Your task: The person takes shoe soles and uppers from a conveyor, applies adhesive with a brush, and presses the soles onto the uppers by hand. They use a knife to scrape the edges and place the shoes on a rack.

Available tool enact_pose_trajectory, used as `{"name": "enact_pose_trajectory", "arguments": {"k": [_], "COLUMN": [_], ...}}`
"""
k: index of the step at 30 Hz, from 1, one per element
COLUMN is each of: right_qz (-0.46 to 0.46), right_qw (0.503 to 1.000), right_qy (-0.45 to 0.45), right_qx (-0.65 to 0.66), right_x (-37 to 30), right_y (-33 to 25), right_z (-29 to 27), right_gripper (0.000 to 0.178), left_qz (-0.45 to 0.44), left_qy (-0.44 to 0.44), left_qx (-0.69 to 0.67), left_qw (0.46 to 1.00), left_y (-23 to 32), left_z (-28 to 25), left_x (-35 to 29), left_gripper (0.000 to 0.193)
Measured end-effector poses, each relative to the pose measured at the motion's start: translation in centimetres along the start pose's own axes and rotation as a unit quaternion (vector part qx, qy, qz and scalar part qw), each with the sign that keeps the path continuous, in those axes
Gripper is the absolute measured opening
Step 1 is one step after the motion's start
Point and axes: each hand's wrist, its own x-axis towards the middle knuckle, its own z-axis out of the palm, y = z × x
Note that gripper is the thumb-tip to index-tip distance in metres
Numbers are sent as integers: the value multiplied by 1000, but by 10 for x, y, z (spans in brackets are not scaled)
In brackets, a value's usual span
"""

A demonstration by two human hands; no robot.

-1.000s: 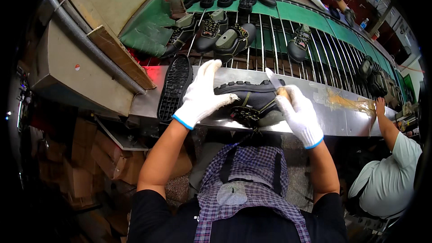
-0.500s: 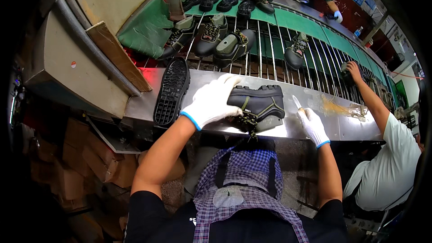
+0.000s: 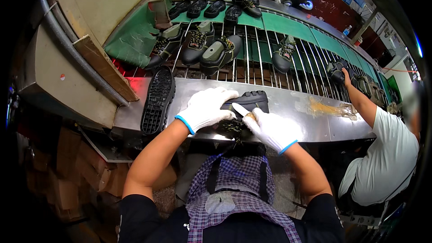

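A black lace-up shoe (image 3: 257, 100) lies on its side on the metal ledge, its chunky sole facing away from me. My left hand (image 3: 208, 108), in a white glove, is closed around the shoe's left end. In my gloved right hand (image 3: 273, 129) is a knife (image 3: 240, 109) with a short pale blade. The blade lies across the shoe's side, its tip close to my left fingers; whether it touches the shoe I cannot tell. Dark laces bunch below the blade. To the left of my left hand, a loose black sole (image 3: 157, 101) shows its tread.
Beyond the ledge (image 3: 288, 121), several shoes (image 3: 220, 55) sit on metal rollers (image 3: 255, 58). More soles (image 3: 215, 8) lie on a green sheet (image 3: 285, 23). A metal housing (image 3: 67, 72) stands at left. A co-worker's arm (image 3: 362, 103) reaches over the rollers at right; two others work opposite.
My right hand has brought the knife leftward from beside the shoe onto its side. The left hand keeps its hold. The whole view has shifted slightly.
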Motion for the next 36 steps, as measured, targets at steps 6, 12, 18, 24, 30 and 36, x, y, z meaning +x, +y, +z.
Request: {"name": "enact_pose_trajectory", "arguments": {"k": [6, 12, 18, 24, 30, 36], "right_qz": [-23, 62, 191, 35, -249, -285], "right_qw": [995, 996, 960, 967, 962, 948], "right_qy": [-41, 56, 105, 191, 46, 112], "right_qx": [-87, -39, -174, -163, -104, -87], "right_x": [7, -11, -37, 16, 53, 39], "right_y": [0, 60, 184, 134, -35, -48], "right_z": [-21, -7, -2, -28, -9, 11], "right_gripper": [53, 52, 46, 52, 99, 90], "left_qz": [13, 29, -168, -173, -114, 2], "left_qy": [23, 83, 93, 99, 169, 314], "left_qx": [7, -11, -40, -112, -96, -3], "left_qw": [1000, 996, 981, 974, 974, 950], "left_y": [2, -1, -44, -49, -45, -27], "left_z": [-1, -2, 2, 18, 43, 67], "left_x": [-12, -27, -77, -80, -94, -109], "left_gripper": [69, 82, 123, 110, 89, 87]}}
